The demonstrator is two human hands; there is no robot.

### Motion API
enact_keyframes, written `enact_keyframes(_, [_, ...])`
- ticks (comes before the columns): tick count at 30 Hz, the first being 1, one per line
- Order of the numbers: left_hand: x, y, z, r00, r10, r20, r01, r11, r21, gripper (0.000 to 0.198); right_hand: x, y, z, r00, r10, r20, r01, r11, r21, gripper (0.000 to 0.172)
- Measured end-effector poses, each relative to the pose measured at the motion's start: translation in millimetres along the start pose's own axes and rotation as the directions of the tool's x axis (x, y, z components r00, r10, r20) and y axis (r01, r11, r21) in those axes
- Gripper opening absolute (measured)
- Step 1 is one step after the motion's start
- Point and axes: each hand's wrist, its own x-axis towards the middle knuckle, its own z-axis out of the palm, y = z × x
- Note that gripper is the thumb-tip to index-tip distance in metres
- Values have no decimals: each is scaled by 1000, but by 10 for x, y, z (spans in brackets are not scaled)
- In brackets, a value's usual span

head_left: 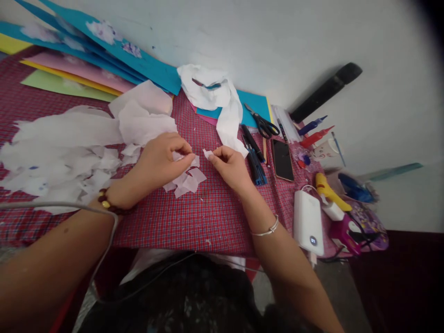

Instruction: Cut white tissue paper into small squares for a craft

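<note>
My right hand point(229, 166) pinches a small scrap of white tissue paper point(207, 153) between thumb and fingertips. Just to its left, my left hand point(164, 155) has thumb and forefinger brought together; whatever they may hold is too small to make out. Torn tissue pieces point(189, 183) lie on the checked cloth below and behind the left fingertips. Left of that hand spreads a large heap of torn white tissue paper point(65, 134). Beyond both hands a loose white paper strip point(231, 115) curls down from a looped bundle, its end close behind my right hand.
Black-handled scissors point(265, 125), a blue cutter point(255, 169), a phone point(282, 159) and a white power bank point(308, 222) lie to the right. A yellow glue gun point(331, 192) sits farther right. Coloured sheets point(152, 69) lean at the back wall. A grey cable point(113, 240) crosses my left forearm.
</note>
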Motion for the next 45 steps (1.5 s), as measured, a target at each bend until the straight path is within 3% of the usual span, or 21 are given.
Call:
enact_keyframes(4, [-43, 4, 78, 993, -36, 112, 47, 994, -101, 25, -88, -180, 100, 1000, -8, 5, 7, 999, 49, 16])
enact_keyframes(9, [-32, 21, 62, 996, 22, 89, -20, 999, -25, 33, -112, -258, 82, 999, -36, 5, 35, 990, 135, 14])
enact_keyframes(13, [-3, 8, -27, 999, 51, -10, -51, 998, 44, 35, -41, -165, -140, 970, -38, -241, 68, 991, 118, 15])
enact_keyframes(15, [8, -17, -55, 997, 62, -35, -59, 996, 71, 36, -21, -134, -242, 949, -59, -310, 88, 993, 80, 14])
enact_keyframes(16, [11, -30, -63, 997, 61, -37, -58, 995, 86, 36, -21, -132, -280, 958, -75, -276, 93, 994, 50, 13])
enact_keyframes(18, [17, -53, -66, 998, 53, -29, -49, 992, 118, 36, -37, -147, -332, 994, -101, -36, 100, 995, -30, 8])
enact_keyframes(20, [23, -67, -61, 999, 44, -11, -42, 988, 147, 35, -59, -163, -373, 963, -77, 260, 120, 981, -154, 9])
enact_keyframes(21, [27, -71, -58, 999, 40, 2, -40, 986, 160, 35, -68, -163, -395, 939, -45, 342, 136, 960, -245, 12])
enact_keyframes(22, [29, -73, -55, 999, 36, 17, -39, 984, 174, 34, -74, -155, -420, 932, -9, 363, 145, 926, -349, 15])
enact_keyframes(25, [32, -72, -47, 998, 29, 54, -40, 979, 202, 31, -76, -99, -503, 964, 60, 261, 115, 788, -605, 18])
enact_keyframes(33, [-1, -98, -17, 999, -50, 11, 49, 994, 97, 25, -35, 51, -575, 969, 87, 232, 95, 735, -671, 19])
enact_keyframes(36, [-10, -80, -3, 996, -84, -25, 84, 996, 18, 21, -8, 75, -538, 984, 82, 158, 24, 819, -574, 16])
enact_keyframes(38, [-18, -51, 6, 996, -83, -38, 81, 996, -49, 21, -7, 56, -486, 993, 66, 96, -29, 938, -346, 9])
enact_keyframes(40, [-30, -15, 15, 998, -68, -5, 67, 989, -133, 20, -27, 6, -410, 994, 70, 86, -69, 997, -18, 4])
enact_keyframes(42, [-40, 19, 30, 995, -49, 83, 67, 968, -244, 20, -59, -63, -320, 987, 89, 132, -120, 962, 244, 13])
enact_keyframes(45, [-45, 48, 65, 974, 2, 225, 85, 924, -374, 22, -107, -158, -198, 974, 114, 197, -187, 895, 405, 25])
